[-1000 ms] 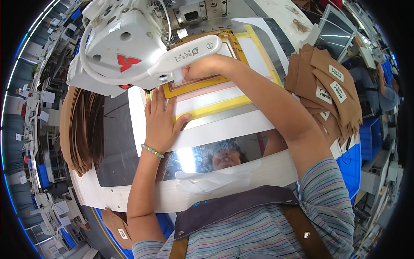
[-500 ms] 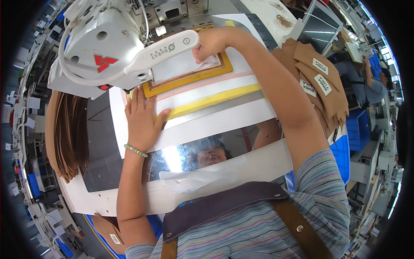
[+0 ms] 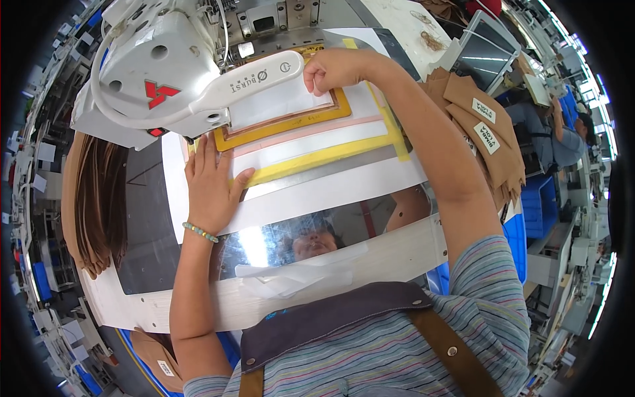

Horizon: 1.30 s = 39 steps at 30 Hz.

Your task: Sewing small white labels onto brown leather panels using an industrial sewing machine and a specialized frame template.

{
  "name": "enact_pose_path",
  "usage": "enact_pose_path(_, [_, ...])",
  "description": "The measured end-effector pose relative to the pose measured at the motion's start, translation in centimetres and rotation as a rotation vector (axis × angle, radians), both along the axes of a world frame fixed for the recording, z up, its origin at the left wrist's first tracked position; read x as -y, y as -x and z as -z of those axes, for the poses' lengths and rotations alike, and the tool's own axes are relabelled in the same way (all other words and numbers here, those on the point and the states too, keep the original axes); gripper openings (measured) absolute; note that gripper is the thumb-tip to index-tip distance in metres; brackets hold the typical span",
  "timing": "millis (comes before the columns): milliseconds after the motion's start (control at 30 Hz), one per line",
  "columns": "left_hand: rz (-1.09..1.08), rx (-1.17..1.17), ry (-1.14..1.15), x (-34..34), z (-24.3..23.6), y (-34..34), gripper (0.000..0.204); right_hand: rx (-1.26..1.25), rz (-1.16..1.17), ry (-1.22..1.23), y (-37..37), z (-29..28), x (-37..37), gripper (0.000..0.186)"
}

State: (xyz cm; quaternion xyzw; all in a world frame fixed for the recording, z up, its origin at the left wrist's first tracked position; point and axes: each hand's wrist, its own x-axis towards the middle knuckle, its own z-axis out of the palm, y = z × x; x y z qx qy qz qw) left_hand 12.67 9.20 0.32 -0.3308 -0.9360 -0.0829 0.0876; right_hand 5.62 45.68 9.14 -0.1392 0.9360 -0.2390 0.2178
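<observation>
My left hand (image 3: 213, 180) lies with fingers apart on the layered white board (image 3: 278, 198), beside the lower left corner of a yellow-orange rectangular frame (image 3: 284, 125) and touching the board's yellow tape strip (image 3: 311, 162). My right hand (image 3: 334, 67) is curled, fingertips bent down at the upper right inside of that frame, over a white sheet (image 3: 271, 104); whether they pinch the sheet or anything else I cannot make out. The white sewing machine head (image 3: 152, 59) and its pale handle (image 3: 251, 79) overhang the frame's left part, hiding some of it.
Brown fabric pieces are stacked left (image 3: 92, 198) and right (image 3: 489, 145), the latter labelled. A shiny metal plate (image 3: 357, 225) with translucent scraps (image 3: 297, 271) spans the front. Blue bins (image 3: 539, 205) stand at the right, where another person (image 3: 562, 145) sits in the aisle.
My right hand has moved up and rightward, from beneath the handle to the frame's far right corner, more of it showing. My left hand stays on the board; the whole view has shifted leftward.
</observation>
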Motion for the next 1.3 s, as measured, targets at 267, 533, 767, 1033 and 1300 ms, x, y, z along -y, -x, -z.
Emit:
enact_pose_path(267, [0.005, -0.014, 0.004, 0.1, -0.1, 0.1, 0.071, -0.008, -0.079, -0.156, -0.5, 0.1, 1.2, 0.019])
enact_pose_path(533, [0.006, -0.024, -0.03, -0.2, -0.3, 0.1, 0.068, -0.009, -0.027, -0.255, -0.9, 0.5, 2.0, 0.012])
enact_pose_path(767, [-0.01, -0.038, 0.021, -0.2, -0.6, 0.1, 0.068, -0.044, -0.102, -0.311, -1.8, 0.9, 1.7, 0.011])
enact_pose_path(1033, [-0.003, -0.046, -0.011, 0.0, -0.3, 0.2, 0.065, -0.347, -0.038, -0.505, -2.5, 2.0, 2.8, 0.019])
enact_pose_path(1300, [-0.017, -0.057, -0.075, 0.0, 0.2, 0.2, 0.067, -0.33, 0.104, -0.137, -1.3, -0.7, 1.7, 0.023])
